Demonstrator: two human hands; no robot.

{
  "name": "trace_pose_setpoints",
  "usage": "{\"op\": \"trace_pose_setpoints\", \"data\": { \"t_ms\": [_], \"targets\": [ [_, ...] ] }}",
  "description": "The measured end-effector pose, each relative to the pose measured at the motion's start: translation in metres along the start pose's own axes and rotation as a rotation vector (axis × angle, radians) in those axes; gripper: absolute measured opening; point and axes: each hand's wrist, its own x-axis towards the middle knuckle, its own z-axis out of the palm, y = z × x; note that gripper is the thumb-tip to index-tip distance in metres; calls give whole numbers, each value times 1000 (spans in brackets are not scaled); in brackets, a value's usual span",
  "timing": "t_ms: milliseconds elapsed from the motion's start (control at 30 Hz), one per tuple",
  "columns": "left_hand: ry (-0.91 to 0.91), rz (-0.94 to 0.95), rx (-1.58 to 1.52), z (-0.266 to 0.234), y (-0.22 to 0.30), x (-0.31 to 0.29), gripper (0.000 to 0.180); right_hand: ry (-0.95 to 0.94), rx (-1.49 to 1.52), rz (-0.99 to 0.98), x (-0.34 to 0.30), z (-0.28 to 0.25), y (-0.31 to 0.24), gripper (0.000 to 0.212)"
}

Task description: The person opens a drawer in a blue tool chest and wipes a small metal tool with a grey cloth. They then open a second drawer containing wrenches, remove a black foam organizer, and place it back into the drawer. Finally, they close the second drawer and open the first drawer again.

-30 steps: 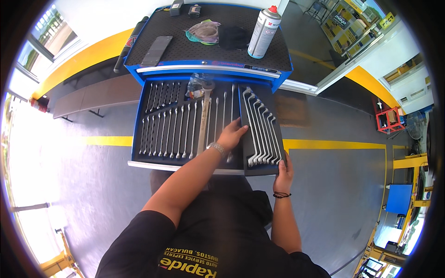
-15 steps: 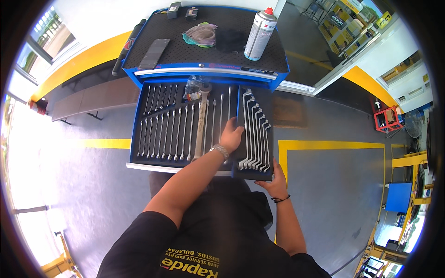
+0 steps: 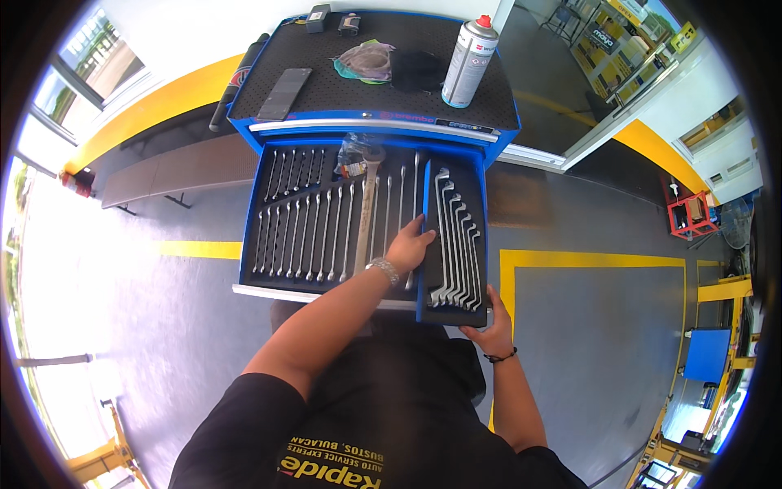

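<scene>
My left hand (image 3: 409, 247) grips the left edge of a black foam tool tray (image 3: 450, 317) with a blue side. The thumb shows on top; some fingers are hidden. My right hand (image 3: 494, 322) holds the tray's near right corner, its lower fingers out of sight. In the tray lie several double-offset ring wrenches (image 3: 459, 244), graded by size. The tray's near end juts over the front edge of an open drawer (image 3: 269, 291). Left of it in the drawer, combination wrenches (image 3: 328, 232) fill foam slots, and a large worn wrench (image 3: 367, 216) lies across them.
A plastic bag (image 3: 350, 155) lies at the drawer's back. On the blue tool cabinet (image 3: 318, 126) are a phone (image 3: 286, 94), cloths (image 3: 364, 63) and a tall spray can (image 3: 470, 63) near the right edge. A long bench (image 3: 179, 171) stands at left.
The tray has slid a little toward me, farther over the drawer's front edge, with both hands keeping hold. The whole view has shifted slightly.
</scene>
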Motion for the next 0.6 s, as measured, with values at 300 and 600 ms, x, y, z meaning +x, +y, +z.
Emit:
{"op": "trace_pose_setpoints", "data": {
  "t_ms": [300, 600],
  "targets": [
    [-96, -154, -303, 10, 33, -19, 68, 109, 290, -33, -8, 6, 32, 101],
    [-147, -135, -486, 0, 20, -18, 67, 215, 415, -53, -15, 13, 1, 76]
  ]
}}
